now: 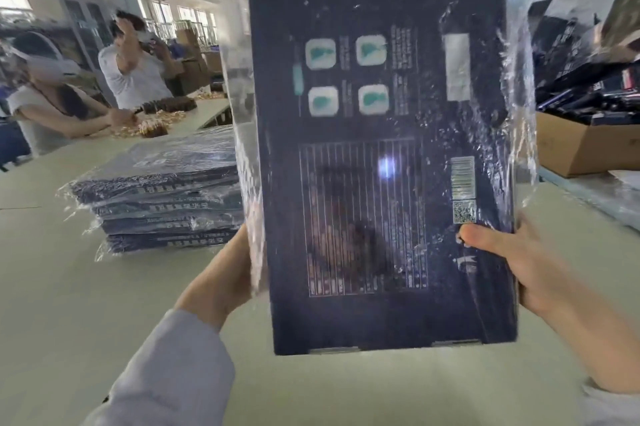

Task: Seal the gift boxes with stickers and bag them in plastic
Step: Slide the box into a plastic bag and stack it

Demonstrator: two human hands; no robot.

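I hold a large dark blue gift box (374, 155) upright above the table, its printed back facing me. A clear plastic bag (519, 106) covers its upper part and sides; the bottom edge of the box sticks out bare. My left hand (221, 280) grips the left side of the box through the plastic. My right hand (512, 262) grips the right side, thumb pressed on the face just below a QR code. A stack of several bagged blue boxes (162, 197) lies on the table to the left.
The pale table (86, 287) stretches under the box. Two people work at the far left end beside brown items. An open cardboard carton (585, 145) and piled dark boxes (588, 79) stand at the right, with folded plastic beside them.
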